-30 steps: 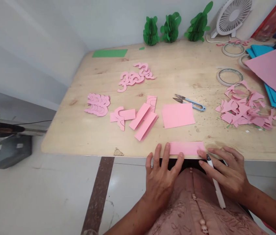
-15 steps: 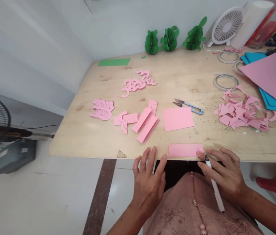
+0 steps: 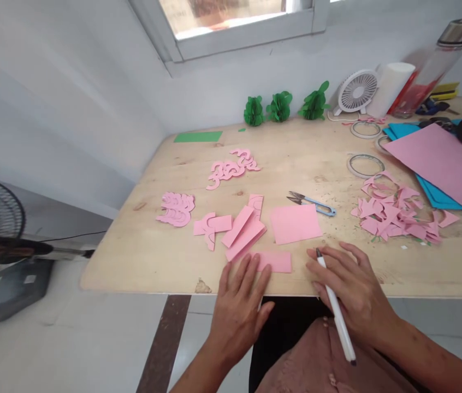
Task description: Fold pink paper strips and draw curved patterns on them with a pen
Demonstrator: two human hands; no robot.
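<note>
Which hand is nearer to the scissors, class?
Right. The right hand is below the scissors in view, holding a pen; the left hand is farther off, lower left, its fingers over a pink strip.

Snips (image 3: 309, 201) lie behind the sheet (image 3: 296, 224), strip (image 3: 279, 262) before.

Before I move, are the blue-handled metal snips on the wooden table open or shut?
Open: the blue-handled metal snips lie on the wooden table with their two pointed blades visibly apart at the tips.
</note>
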